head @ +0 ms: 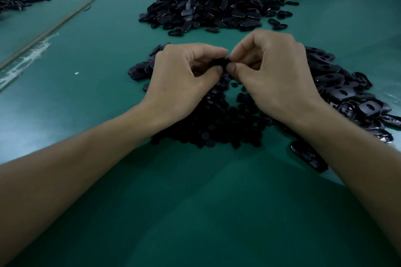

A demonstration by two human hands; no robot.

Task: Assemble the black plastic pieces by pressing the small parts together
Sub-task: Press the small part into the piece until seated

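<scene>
Forearms are reaching over the green mat point(195, 212). Left hand point(180, 76) and right hand point(271, 73) are both pinching one black piece point(220, 62) between thumbs and forefingers, above the disc pile point(217, 128). The piece is mostly hidden, possibly two parts. Slotted covers point(342, 89) are lying at right, and a heap point(208, 6) is sitting beyond.

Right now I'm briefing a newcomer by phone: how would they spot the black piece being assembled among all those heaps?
On the green table, find the near heaps of black parts, where the left hand and right hand meet. The black piece is pinched between their fingertips, the only one held rather than lying loose.
</scene>
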